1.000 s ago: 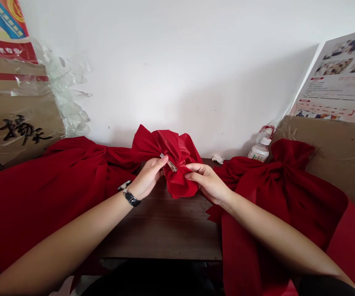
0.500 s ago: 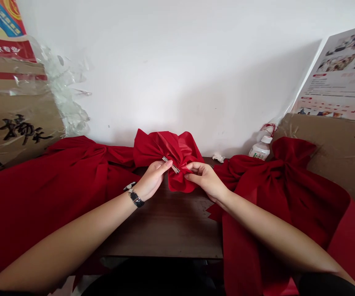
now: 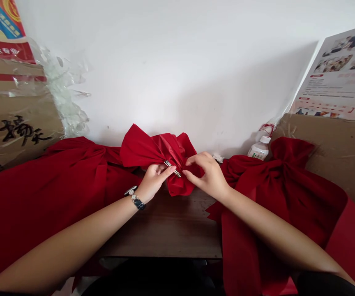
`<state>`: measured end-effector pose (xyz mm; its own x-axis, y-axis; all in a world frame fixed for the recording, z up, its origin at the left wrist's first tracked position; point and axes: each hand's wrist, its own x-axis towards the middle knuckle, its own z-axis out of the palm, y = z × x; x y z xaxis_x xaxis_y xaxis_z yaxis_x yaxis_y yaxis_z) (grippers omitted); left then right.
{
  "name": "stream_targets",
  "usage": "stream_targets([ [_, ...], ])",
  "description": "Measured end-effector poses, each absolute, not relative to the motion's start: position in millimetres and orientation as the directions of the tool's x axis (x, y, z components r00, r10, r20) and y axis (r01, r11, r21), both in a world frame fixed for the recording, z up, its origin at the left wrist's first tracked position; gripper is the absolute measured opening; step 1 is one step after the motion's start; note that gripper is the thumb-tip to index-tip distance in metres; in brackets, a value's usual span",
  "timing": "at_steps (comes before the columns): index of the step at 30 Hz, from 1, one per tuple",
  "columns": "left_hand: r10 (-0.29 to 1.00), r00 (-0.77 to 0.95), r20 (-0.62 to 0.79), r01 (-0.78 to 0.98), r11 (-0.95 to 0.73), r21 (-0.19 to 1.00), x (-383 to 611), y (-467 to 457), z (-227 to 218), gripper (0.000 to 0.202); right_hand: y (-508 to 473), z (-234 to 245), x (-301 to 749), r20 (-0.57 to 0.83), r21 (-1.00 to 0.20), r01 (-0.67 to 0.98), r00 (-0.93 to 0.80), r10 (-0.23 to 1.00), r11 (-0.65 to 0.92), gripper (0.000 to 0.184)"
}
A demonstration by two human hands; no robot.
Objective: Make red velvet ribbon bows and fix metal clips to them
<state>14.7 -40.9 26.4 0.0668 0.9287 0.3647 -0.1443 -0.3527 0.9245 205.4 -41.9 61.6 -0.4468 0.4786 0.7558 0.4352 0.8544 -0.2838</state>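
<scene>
As the red fabric bow (image 3: 153, 150) is held over the wood desk (image 3: 162, 230), its metal clip (image 3: 171, 168) is pinched by L hand (image 3: 154, 181), w/ folds gripped by R hand (image 3: 206, 174); folds best kept tight at clip.

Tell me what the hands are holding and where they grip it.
The left hand and right hand hold a red fabric bow at its gathered middle, on either side of a metal clip.
</scene>
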Motion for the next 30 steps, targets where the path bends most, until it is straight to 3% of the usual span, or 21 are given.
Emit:
stream_targets([
  [3,0.923,0.089,0.375,-0.161,-0.358,0.92,16.1,-44.1,26.7,0.032,-44.5,61.2,204.4,0.758,-0.109,0.433,-0.546,0.356,0.895,0.007],
  [6,0.929,0.095,0.359,-0.219,-0.332,0.917,17.1,-45.2,27.0,0.032,-46.4,60.9,203.2,0.738,-0.048,0.394,-0.605,0.298,0.918,0.01],
  [10,0.938,0.092,0.334,-0.268,-0.3,0.916,17.4,-43.8,25.2,0.033,-47.4,61.2,203.3,0.732,-0.094,0.33,-0.617,0.29,0.939,0.01],
  [14,0.923,0.266,0.278,-0.287,-0.2,0.937,16.4,-42.8,23.8,0.036,-47.8,60.7,203.5,0.738,-0.142,0.319,-0.597,0.315,0.937,0.012],
  [20,0.899,0.427,0.096,-0.278,0.03,0.96,9.9,-40.0,22.7,0.038,-46.4,58.4,201.8,0.73,-0.107,0.19,-0.651,0.206,0.976,0.015],
  [23,0.89,0.452,0.06,-0.261,0.068,0.963,6.7,-36.7,20.2,0.033,-51.2,59.8,201.2,0.746,-0.104,0.154,-0.642,0.18,0.983,0.014],
  [25,0.906,0.412,0.096,-0.285,0.028,0.958,6.4,-34.5,18.7,0.027,-58.7,64.4,202.2,0.771,-0.177,0.111,-0.602,0.208,0.978,0.012],
  [30,0.962,0.175,0.212,-0.411,-0.124,0.903,6.6,-30.0,21.0,0.018,-85.3,87.9,212.0,0.727,-0.644,-0.145,-0.421,0.542,0.751,0.012],
])
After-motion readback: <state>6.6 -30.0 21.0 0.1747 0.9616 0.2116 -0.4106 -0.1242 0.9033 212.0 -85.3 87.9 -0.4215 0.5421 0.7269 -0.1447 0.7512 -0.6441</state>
